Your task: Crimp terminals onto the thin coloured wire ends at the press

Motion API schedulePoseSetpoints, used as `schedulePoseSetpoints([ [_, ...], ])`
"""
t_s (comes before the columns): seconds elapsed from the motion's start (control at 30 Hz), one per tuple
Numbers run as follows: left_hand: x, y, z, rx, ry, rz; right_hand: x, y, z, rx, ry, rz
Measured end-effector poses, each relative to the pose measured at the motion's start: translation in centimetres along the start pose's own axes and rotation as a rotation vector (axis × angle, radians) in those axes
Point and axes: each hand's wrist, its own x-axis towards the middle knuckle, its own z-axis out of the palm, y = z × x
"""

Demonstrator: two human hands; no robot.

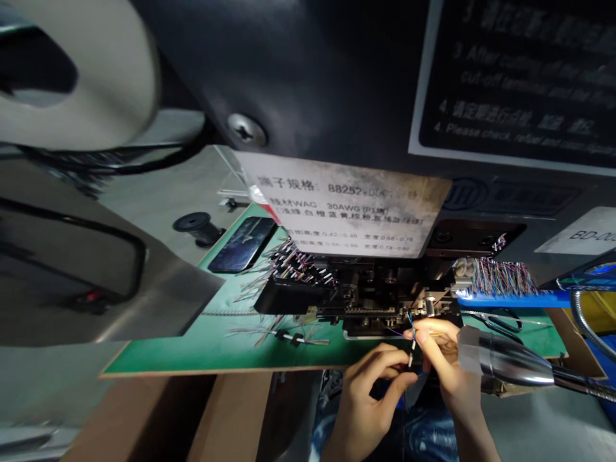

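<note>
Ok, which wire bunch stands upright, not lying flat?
The bunch in the blue rack, right of the machine; the others lie loose on its left.

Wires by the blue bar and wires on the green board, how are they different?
The wires at the blue bar stand packed close together in a neat row, but the wires on the green board lie loose in a messy spread. The wires at the blue bar all point the same way, while the wires on the green board point many different ways. Both kinds are thin and come in many colours.
</note>
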Motion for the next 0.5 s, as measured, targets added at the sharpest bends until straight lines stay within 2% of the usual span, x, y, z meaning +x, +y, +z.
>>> schedulePoseSetpoints([
  [0.1,0.0,0.2,-0.4,-0.008,-0.011,-0.006,-0.2,0.0,-0.1,-0.004,-0.006,0.002],
  [0.17,0.2,0.6,-0.9,-0.034,-0.048,-0.025,-0.2,-0.1,-0.5,-0.059,-0.022,-0.066],
  [0.3,0.5,1.4,-2.3,-0.053,-0.173,-0.059,0.0,-0.4,-1.6,-0.113,-0.190,-0.249],
  [0.37,0.5,1.6,-2.6,-0.034,-0.190,-0.049,-0.1,-0.4,-1.8,-0.041,-0.229,-0.213],
  [0.5,0.3,1.2,-1.8,-0.026,-0.133,-0.018,-0.6,-0.4,-1.1,0.112,-0.101,-0.034],
])
